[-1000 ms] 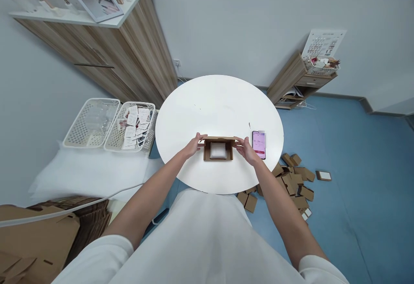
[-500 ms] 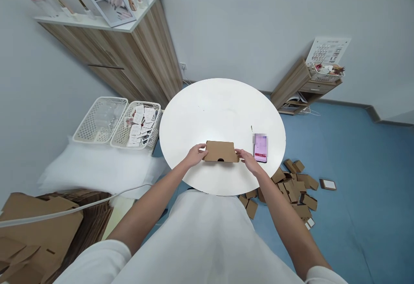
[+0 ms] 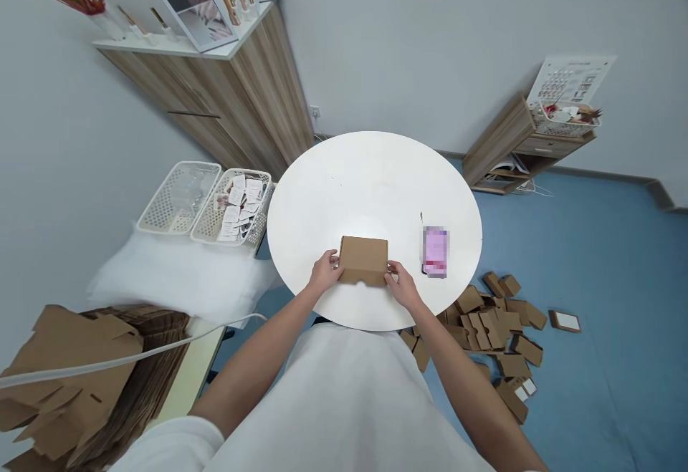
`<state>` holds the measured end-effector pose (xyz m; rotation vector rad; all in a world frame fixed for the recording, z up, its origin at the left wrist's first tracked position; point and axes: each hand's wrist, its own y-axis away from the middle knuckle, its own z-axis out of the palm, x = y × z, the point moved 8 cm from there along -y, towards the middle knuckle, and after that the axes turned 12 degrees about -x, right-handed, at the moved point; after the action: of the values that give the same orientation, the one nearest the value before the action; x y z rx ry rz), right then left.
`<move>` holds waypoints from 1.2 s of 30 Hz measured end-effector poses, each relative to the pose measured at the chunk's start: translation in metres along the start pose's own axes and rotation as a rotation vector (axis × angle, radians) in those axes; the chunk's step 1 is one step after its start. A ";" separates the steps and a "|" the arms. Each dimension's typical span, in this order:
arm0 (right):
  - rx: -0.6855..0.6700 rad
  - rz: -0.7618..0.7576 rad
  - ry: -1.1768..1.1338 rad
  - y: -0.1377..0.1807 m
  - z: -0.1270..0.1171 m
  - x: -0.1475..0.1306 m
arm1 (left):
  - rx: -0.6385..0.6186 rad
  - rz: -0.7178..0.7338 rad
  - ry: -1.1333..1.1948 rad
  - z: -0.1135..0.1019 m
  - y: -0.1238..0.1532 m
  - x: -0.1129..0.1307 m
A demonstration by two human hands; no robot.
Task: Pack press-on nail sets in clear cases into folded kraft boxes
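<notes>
A small brown cardboard box [image 3: 363,259] with its lid down sits near the front edge of a round white table [image 3: 370,185]. My left hand [image 3: 325,271] grips the box's left side. My right hand [image 3: 400,283] grips its right front corner. A phone [image 3: 435,251] with a pink screen lies on the table just right of the box.
Many folded brown boxes [image 3: 499,329] lie on the blue floor to the right. Two white baskets [image 3: 207,203] rest on a white surface at left, one holding small packets. Flat cardboard blanks [image 3: 80,372] are stacked at lower left. Wooden cabinets stand behind.
The box was open with a white item inside; the lid has come down and the box is closed. My hands moved from the flaps to its sides, nearer me.
</notes>
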<state>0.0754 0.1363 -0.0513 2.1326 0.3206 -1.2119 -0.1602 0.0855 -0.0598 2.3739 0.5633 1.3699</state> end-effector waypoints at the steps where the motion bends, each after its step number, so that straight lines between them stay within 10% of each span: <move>1: 0.004 0.005 0.023 0.000 0.000 0.000 | 0.012 -0.010 -0.015 0.000 0.001 -0.001; 12: 0.152 0.074 0.124 -0.004 0.002 0.005 | 0.108 -0.010 -0.089 -0.001 0.021 0.004; 26: 0.259 0.037 -0.004 0.012 0.005 -0.012 | -0.064 0.277 -0.052 -0.012 0.021 0.009; 36: 0.243 0.282 -0.067 0.024 0.001 -0.024 | -0.249 0.406 0.082 -0.026 0.022 0.017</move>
<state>0.0744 0.1200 -0.0215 2.2418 -0.1615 -1.2003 -0.1711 0.0775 -0.0246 2.3115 -0.0797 1.5995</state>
